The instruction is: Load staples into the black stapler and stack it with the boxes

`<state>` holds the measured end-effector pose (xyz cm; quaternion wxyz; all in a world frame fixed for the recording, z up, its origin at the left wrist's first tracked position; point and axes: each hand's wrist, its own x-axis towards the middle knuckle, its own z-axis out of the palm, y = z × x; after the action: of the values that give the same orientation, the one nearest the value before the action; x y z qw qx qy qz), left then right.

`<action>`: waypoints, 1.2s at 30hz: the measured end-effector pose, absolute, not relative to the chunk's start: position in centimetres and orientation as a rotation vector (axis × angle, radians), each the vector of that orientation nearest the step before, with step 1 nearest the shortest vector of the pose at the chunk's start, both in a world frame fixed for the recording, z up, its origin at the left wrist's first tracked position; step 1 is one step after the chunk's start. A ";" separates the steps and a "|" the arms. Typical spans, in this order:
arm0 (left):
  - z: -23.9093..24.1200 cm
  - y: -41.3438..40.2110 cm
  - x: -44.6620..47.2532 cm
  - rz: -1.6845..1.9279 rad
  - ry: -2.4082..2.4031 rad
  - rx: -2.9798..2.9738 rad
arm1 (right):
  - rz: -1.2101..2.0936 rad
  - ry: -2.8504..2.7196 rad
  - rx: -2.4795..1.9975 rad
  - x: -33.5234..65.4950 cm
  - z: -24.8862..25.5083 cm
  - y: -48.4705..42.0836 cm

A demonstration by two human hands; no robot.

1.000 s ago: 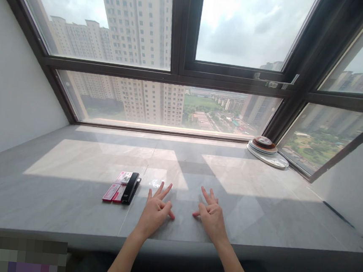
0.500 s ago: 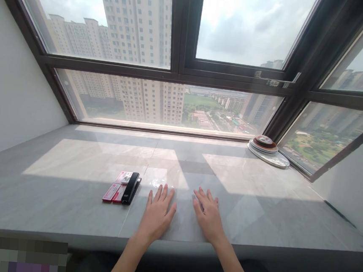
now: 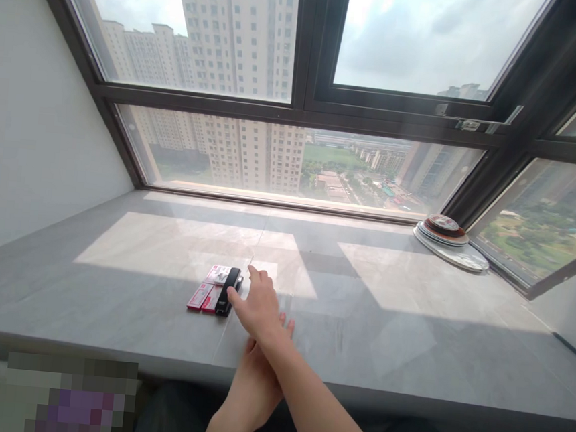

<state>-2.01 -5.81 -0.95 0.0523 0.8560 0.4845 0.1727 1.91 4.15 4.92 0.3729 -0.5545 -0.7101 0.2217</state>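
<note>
My right hand [image 3: 259, 304] crosses over my left and reaches to the black stapler [image 3: 227, 293]. Its thumb is at the stapler's right side and its fingers are stretched past it, apart from the thumb; whether they touch it I cannot tell. The stapler lies lengthwise beside small red-and-white boxes [image 3: 205, 296], which sit flat to its left. Under my right wrist, my left hand [image 3: 256, 378] lies partly hidden near the counter's front edge. Its visible fingertips are stretched out on the grey surface, with nothing seen in them.
A stack of plates [image 3: 442, 236] stands in the far right corner of the grey marbled counter [image 3: 372, 344]. Dark-framed windows [image 3: 299, 116] rise behind it, and white walls close both sides. Sunlight patches lie across the surface. A blurred patch covers the lower left.
My right hand has swung left across my left hand to the stapler. My left hand has drawn back slightly and is now partly covered. The view has shifted a little left.
</note>
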 end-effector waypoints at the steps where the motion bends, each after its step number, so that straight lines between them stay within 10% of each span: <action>1: -1.0 -6.2 -2.4 0.516 1.458 2.599 | 0.543 -1.826 -1.444 0.5 5.2 4.9; 24: 2.0 -1.6 0.5 0.688 1.439 2.540 | 0.412 -1.691 -1.403 16.0 4.5 1.9; 36: 0.9 -0.9 0.0 0.735 1.530 2.489 | 0.989 -0.358 -0.792 20.2 2.8 4.0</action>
<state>0.01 -0.92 0.89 0.0642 0.8244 0.5069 0.2435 20.18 4.05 2.80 0.7911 -0.3682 -0.1662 0.4593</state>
